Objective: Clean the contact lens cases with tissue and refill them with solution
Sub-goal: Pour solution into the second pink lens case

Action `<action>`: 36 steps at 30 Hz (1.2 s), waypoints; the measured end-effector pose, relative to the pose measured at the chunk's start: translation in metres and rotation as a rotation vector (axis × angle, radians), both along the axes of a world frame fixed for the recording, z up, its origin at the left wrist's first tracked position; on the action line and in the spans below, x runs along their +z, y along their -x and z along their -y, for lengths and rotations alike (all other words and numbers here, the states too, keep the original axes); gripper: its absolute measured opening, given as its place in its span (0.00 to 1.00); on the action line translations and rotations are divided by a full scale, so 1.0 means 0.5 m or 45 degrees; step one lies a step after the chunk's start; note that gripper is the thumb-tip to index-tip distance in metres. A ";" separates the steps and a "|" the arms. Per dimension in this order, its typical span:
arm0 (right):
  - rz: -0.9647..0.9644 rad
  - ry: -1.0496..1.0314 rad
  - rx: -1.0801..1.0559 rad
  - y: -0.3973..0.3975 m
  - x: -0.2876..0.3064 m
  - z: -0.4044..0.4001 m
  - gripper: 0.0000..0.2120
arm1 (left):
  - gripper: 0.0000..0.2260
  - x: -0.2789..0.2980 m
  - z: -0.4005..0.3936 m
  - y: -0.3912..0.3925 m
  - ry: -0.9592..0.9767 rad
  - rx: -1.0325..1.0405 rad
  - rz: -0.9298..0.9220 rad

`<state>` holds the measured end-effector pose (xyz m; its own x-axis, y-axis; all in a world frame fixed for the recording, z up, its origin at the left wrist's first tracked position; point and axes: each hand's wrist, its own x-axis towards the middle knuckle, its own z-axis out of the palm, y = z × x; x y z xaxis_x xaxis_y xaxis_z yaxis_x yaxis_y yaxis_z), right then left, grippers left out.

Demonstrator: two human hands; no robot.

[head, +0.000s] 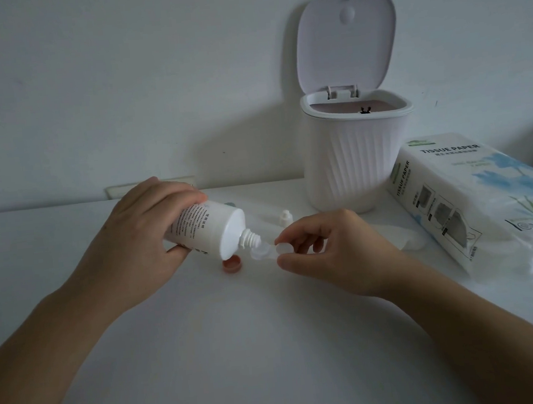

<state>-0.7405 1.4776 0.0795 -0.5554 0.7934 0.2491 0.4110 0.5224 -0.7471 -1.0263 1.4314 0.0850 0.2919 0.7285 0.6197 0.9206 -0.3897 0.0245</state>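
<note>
My left hand [142, 232] grips a white solution bottle [211, 229], tipped so its uncapped nozzle points down to the right. The nozzle tip sits right over the left well of a clear contact lens case [265, 253]. My right hand [330, 251] pinches the case's right end between thumb and fingers, just above the white table [239, 349]. A pink case cap [232, 264] lies on the table under the bottle. The small white bottle cap [286, 217] stands behind the case. A used tissue [407, 238] lies flat behind my right hand, partly hidden.
A white ribbed bin [357, 155] with its lid up stands at the back, right of centre. A pack of tissue paper [484, 202] lies on the right. A wall socket plate [119, 190] shows behind my left hand.
</note>
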 end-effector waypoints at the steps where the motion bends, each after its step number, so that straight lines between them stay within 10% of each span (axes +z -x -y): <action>1: 0.004 -0.002 -0.003 0.000 0.000 0.000 0.04 | 0.29 0.000 0.000 0.000 -0.004 -0.002 -0.001; 20: -0.004 -0.040 -0.006 0.001 0.000 0.000 0.04 | 0.29 -0.001 -0.004 0.005 -0.047 -0.019 -0.018; 36: -0.082 0.004 0.002 -0.001 0.005 -0.002 0.04 | 0.31 0.004 0.016 -0.010 0.055 0.064 0.456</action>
<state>-0.7398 1.4784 0.0820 -0.5393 0.7936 0.2818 0.3616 0.5204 -0.7736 -1.0211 1.4232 0.0868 0.0253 0.7641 0.6446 0.8686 -0.3360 0.3642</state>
